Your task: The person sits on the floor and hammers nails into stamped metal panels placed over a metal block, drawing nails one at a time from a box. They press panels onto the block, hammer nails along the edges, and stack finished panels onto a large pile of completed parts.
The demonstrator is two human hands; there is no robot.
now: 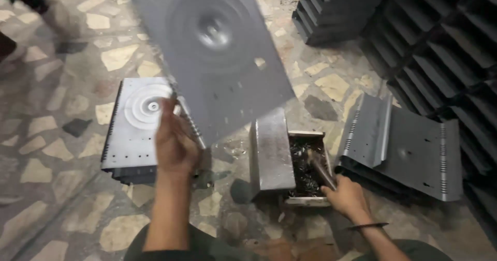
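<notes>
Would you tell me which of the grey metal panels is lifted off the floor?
The blurred panel gripped by the left hand; the other panels lie stacked on the floor.

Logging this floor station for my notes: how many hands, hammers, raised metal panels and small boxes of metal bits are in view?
Hands: 2, left hand and right hand
Hammer: 1
Raised metal panel: 1
Box of metal bits: 1
Total: 5

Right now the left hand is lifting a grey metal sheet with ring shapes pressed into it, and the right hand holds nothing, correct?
Not quite. In the head view the left hand does lift the grey sheet, but the right hand grips a hammer over the metal box.
</notes>
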